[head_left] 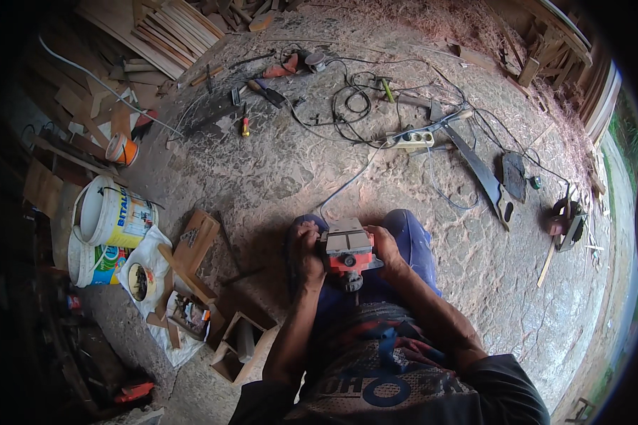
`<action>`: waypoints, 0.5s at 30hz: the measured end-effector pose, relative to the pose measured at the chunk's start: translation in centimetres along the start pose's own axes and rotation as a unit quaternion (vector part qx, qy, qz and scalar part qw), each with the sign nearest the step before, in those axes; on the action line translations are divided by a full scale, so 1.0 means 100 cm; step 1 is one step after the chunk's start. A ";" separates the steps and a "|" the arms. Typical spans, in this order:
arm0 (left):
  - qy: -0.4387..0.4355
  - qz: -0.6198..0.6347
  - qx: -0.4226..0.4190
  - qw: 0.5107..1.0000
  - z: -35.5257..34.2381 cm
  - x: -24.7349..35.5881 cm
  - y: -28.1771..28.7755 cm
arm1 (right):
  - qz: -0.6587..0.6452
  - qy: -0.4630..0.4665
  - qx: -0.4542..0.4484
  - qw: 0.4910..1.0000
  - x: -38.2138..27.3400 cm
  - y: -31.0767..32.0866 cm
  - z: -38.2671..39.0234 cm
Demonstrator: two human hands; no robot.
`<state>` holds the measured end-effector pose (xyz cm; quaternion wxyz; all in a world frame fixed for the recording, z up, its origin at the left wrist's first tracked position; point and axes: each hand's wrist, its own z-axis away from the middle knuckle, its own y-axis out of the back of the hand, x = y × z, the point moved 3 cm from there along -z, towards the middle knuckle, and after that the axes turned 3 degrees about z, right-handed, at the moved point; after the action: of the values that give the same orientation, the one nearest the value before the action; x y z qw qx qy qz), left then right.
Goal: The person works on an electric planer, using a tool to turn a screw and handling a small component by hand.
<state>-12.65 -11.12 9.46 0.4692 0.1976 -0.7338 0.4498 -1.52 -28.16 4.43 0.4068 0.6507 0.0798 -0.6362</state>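
A red electric planer (347, 258) with its grey metal base facing up rests over my lap, between my blue-clad knees. My left hand (308, 251) grips its left side, fingers curled near the top edge. My right hand (386, 249) holds the opposite side, partly hidden by the tool. A dark round knob points toward my body at the near end. A grey cord runs from the tool up to a white power strip (420, 139) on the concrete floor ahead.
Around me lie a handsaw (478, 171), another power tool (567, 223), tangled cables, a yellow screwdriver (245, 127) and other hand tools. At left stand stacked buckets (120, 216), wooden pieces (197, 244) and an open wooden box (227, 361). Boards and shavings line the upper edges.
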 end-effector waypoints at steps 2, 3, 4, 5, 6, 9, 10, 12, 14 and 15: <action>-0.011 -0.012 -0.006 1.000 -0.001 0.003 0.002 | -0.204 -0.121 -0.008 0.971 -0.024 0.002 0.003; -0.015 -0.017 -0.012 1.000 -0.002 0.004 0.001 | -0.247 -0.146 -0.008 0.958 -0.028 0.003 0.004; -0.010 -0.004 -0.010 1.000 -0.002 0.003 0.000 | -0.289 -0.172 -0.005 0.942 -0.032 0.004 0.005; -0.005 0.008 -0.007 1.000 -0.002 0.003 -0.001 | -0.275 -0.165 -0.003 0.947 -0.029 0.004 0.004; 0.000 0.020 -0.005 1.000 -0.001 0.002 -0.001 | -0.257 -0.155 -0.004 0.954 -0.026 0.003 0.003; -0.014 -0.013 -0.002 1.000 -0.002 0.001 0.002 | -0.178 -0.112 -0.007 0.978 -0.017 0.003 0.000; -0.012 -0.015 -0.002 1.000 -0.002 0.001 0.003 | -0.141 -0.091 -0.007 0.986 -0.015 0.003 -0.001; -0.007 -0.018 -0.003 1.000 -0.002 0.001 0.004 | -0.091 -0.054 -0.005 0.994 -0.010 0.001 -0.001; 0.022 -0.007 -0.042 0.999 -0.002 -0.007 0.010 | -0.151 -0.061 -0.004 0.987 0.004 -0.005 -0.004; 0.033 -0.003 -0.056 0.998 -0.002 -0.010 0.015 | -0.216 -0.098 -0.011 0.971 0.002 -0.007 -0.005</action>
<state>-13.18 -10.32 7.89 0.5047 0.1586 -0.7415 0.4127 -1.56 -27.46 3.87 0.2728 0.5481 0.1857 -0.7686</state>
